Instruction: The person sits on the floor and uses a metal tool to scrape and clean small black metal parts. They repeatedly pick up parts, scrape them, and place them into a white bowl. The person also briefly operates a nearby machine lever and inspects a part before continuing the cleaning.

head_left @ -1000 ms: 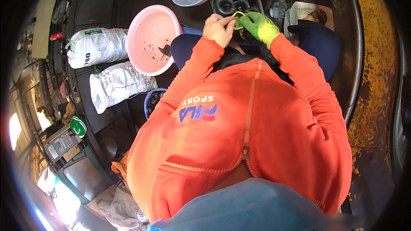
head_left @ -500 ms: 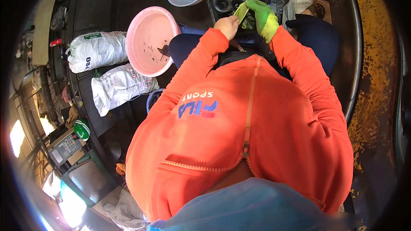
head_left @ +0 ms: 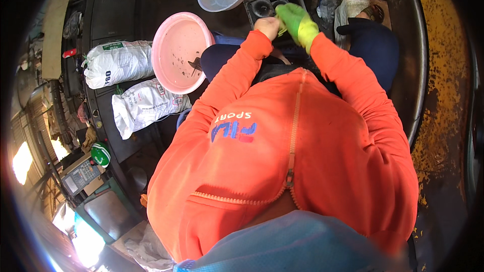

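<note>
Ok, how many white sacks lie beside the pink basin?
2. In the picture, the upper sack is directly left of the pink basin; the lower sack is just below it, by the basin's lower left. Any behind the basin would be hidden.

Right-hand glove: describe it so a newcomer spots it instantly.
Find the big orange jacket and follow its right sleeve up to its end. There the glove covers the right hand, green turning yellow-green toward the wrist, whereas the left hand beside it is bare.
</note>
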{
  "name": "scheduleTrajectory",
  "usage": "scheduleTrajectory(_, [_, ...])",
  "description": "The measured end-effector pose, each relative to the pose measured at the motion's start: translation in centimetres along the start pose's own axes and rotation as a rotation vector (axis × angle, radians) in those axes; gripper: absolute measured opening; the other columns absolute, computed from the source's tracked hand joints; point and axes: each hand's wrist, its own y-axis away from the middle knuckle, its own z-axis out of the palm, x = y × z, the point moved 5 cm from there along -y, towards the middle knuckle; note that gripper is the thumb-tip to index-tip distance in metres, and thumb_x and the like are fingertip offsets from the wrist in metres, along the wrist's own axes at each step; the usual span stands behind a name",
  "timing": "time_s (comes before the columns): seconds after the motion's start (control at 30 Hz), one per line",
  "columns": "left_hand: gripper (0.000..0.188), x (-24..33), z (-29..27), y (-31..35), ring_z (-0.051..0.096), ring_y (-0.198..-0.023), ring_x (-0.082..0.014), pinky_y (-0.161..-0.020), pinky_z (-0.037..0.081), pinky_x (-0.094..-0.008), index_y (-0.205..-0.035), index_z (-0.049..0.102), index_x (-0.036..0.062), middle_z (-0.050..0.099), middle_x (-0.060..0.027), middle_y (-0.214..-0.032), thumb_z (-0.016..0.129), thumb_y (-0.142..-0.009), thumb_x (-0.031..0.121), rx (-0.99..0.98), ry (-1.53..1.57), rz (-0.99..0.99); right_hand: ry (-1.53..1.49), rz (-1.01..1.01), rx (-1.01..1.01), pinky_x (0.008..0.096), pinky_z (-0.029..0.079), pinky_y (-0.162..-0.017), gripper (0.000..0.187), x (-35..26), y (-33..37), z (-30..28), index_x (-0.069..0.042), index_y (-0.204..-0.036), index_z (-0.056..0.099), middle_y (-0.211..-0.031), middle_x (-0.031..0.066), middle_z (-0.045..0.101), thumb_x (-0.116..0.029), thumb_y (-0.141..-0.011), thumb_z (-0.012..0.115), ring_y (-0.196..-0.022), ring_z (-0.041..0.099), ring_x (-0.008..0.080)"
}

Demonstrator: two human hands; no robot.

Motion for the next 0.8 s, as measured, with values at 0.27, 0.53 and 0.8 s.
scheduleTrajectory(0.27, [0.045, -3.1, 6.4, -1.7, 0.044, -0.122, -0.0311, -0.102, 0.035, -0.0390, -0.129, 0.051, 0.0112, 0.048, -0.0167, -0.134, 0.034, -0.098, 0.039, -0.806, 0.824, -0.164, 0.734, -0.495, 0.018, 0.0406, 0.045, -0.079, 0.033, -2.6, 3.4, 3.0, -0.003, -0.089, 0.061, -0.089, 0.0174, 0.063, -0.030, -0.091, 0.043, -0.088, 0.059, 0.0359])
scheduleTrajectory(0.53, [0.044, 0.1, 9.1, -0.6, 0.036, -0.130, -0.0300, -0.105, 0.031, -0.0421, -0.136, 0.043, 0.0146, 0.037, -0.0137, -0.143, 0.035, -0.099, 0.037, -1.041, 1.384, -0.216, 0.808, -0.467, -0.093, 0.0471, 0.046, -0.077, 0.032, -3.1, 5.7, 4.6, -0.005, -0.088, 0.062, -0.089, 0.0179, 0.065, -0.031, -0.091, 0.044, -0.084, 0.060, 0.0392])
scheduleTrajectory(0.8, [0.050, 4.7, 9.0, 1.4, 0.027, -0.138, -0.0241, -0.111, 0.023, -0.0464, -0.142, 0.032, 0.0160, 0.028, -0.0083, -0.150, 0.042, -0.095, 0.032, -1.084, 2.632, -1.372, 0.807, -0.481, -0.153, 0.0459, 0.045, -0.077, 0.026, -3.7, 6.2, 5.1, -0.006, -0.085, 0.061, -0.085, 0.0143, 0.064, -0.026, -0.090, 0.045, -0.084, 0.060, 0.0373])
